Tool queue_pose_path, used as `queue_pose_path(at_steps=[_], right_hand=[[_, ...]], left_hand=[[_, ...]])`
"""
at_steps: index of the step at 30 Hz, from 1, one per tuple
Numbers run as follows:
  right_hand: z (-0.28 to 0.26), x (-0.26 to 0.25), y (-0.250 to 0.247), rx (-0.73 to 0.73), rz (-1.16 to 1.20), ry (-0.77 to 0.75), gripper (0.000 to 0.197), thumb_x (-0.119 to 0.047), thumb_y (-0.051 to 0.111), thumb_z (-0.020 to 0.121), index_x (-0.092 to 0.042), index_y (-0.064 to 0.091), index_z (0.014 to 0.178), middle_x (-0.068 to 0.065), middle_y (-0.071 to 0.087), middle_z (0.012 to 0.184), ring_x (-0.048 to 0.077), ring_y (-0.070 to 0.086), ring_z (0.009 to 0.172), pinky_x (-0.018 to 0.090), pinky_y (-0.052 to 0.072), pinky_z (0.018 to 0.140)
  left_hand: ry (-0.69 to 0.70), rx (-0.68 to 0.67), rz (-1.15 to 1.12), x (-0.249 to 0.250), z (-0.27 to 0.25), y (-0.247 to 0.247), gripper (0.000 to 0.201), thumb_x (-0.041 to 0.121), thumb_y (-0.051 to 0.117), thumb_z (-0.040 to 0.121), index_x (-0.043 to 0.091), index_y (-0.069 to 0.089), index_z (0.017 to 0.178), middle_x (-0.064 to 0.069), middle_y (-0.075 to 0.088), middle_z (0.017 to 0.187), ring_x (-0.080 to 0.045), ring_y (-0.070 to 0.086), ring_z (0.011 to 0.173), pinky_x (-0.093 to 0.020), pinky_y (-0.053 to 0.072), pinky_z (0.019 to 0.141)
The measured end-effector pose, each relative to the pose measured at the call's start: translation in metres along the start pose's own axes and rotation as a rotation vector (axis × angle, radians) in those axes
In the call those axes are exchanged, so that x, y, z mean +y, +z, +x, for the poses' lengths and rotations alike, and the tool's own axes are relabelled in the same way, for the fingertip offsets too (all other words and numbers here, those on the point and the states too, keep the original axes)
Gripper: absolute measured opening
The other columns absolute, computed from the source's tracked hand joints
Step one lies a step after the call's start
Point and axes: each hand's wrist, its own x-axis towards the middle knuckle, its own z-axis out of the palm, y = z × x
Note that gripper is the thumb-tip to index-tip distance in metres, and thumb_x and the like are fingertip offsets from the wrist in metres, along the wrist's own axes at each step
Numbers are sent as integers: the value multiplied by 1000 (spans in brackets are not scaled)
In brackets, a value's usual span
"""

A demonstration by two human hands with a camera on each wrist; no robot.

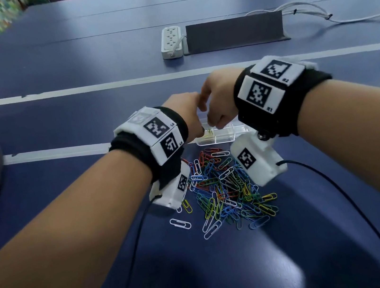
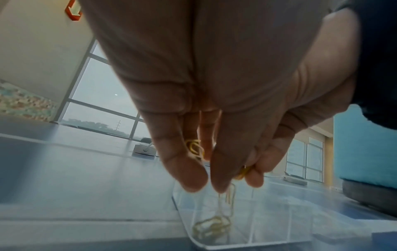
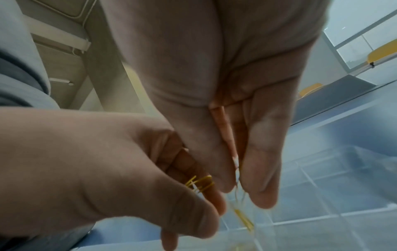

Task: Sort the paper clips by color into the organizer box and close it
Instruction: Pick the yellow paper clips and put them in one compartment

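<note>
A clear organizer box (image 1: pixel 222 137) lies open on the blue table just beyond a mixed-color pile of paper clips (image 1: pixel 229 192). Both hands hang over the box's left end, fingers pointing down. My left hand (image 1: pixel 203 130) holds a few yellow clips (image 2: pixel 194 147) in its curled fingers, above a compartment with yellow clips (image 2: pixel 212 224) in it. My right hand (image 3: pixel 240 191) pinches a thin pale-yellow clip (image 3: pixel 238 169) between thumb and finger, close beside the left hand (image 3: pixel 204 212). A yellow clip (image 3: pixel 244 220) blurs just below the fingertips, over the box (image 3: pixel 322 195).
A white power strip (image 1: pixel 171 42) and a dark grey stand (image 1: pixel 233 32) sit further back, with white cables (image 1: pixel 313 14) trailing right. A single white clip (image 1: pixel 180 223) lies left of the pile. Black wrist-camera cords (image 1: pixel 131 252) run toward the table's near edge.
</note>
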Motion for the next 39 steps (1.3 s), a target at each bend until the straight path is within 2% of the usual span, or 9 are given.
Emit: queue_pose_path(at_steps=[5, 10, 14, 18, 21, 25, 29, 34, 39], right_hand=[[-6, -5, 1, 4, 85, 5, 22, -14, 74, 73, -17, 63, 92, -3, 62, 60, 0, 50, 28, 19, 39, 49], [-21, -5, -1, 52, 93, 18, 37, -14, 70, 78, -20, 59, 113, -5, 60, 67, 7, 55, 55, 20, 40, 51], [-29, 6, 2, 52, 150, 26, 48, -8, 67, 79, -19, 56, 124, 4, 69, 94, 21, 68, 88, 35, 56, 85], [-38, 15, 5, 88, 186, 4, 26, -5, 55, 82, -25, 67, 93, -2, 66, 70, 14, 64, 59, 23, 54, 60], [-42, 12, 12, 86, 36, -66, 31, -8, 48, 81, -30, 69, 78, -11, 55, 62, 14, 55, 61, 22, 44, 66], [-43, 8, 20, 51, -43, -94, 33, -10, 48, 83, -30, 73, 92, -6, 58, 78, 19, 52, 82, 23, 41, 76], [-44, 11, 19, 102, -8, -94, 38, -7, 42, 83, -27, 69, 101, -6, 54, 76, 18, 49, 83, 22, 36, 74], [-51, 17, 22, 68, -33, -148, 35, -8, 44, 82, -26, 71, 95, -14, 49, 63, 17, 49, 76, 22, 37, 71], [-61, 18, 37, -72, -173, -243, 30, -18, 47, 86, -30, 71, 98, -5, 61, 84, 16, 51, 82, 22, 37, 73]], left_hand=[[-28, 52, -91, -2, -3, 0, 56, 10, 68, 77, 19, 48, 128, -4, 63, 119, -23, 61, 107, -26, 46, 82], [12, 84, -13, 0, -7, -3, 58, 9, 64, 82, 21, 44, 135, -1, 60, 127, -20, 56, 116, -25, 41, 84], [48, 94, -18, 1, -8, 0, 53, 4, 59, 83, 23, 49, 132, -1, 64, 118, -18, 60, 105, -27, 46, 87], [35, 157, -78, -7, -9, 2, 35, 3, 56, 82, 20, 62, 112, -1, 71, 96, -15, 61, 86, -23, 45, 77], [16, 148, -34, -12, -12, 3, 27, 5, 55, 82, 21, 65, 102, -2, 70, 98, -18, 62, 92, -25, 46, 81], [18, 85, 41, -18, -18, 4, 21, 13, 61, 81, 23, 67, 99, 0, 68, 95, -18, 60, 90, -25, 46, 81], [26, 42, 110, -24, -24, 6, 14, 26, 66, 80, 22, 68, 94, 8, 56, 77, -15, 52, 80, -22, 39, 74], [42, -40, 168, -26, -32, 8, 9, 27, 67, 80, 21, 70, 86, 15, 50, 63, -14, 54, 76, -23, 41, 71], [143, -138, 116, -23, -38, 16, 19, 29, 68, 80, 29, 69, 98, 10, 61, 72, -13, 57, 75, -25, 49, 79]])
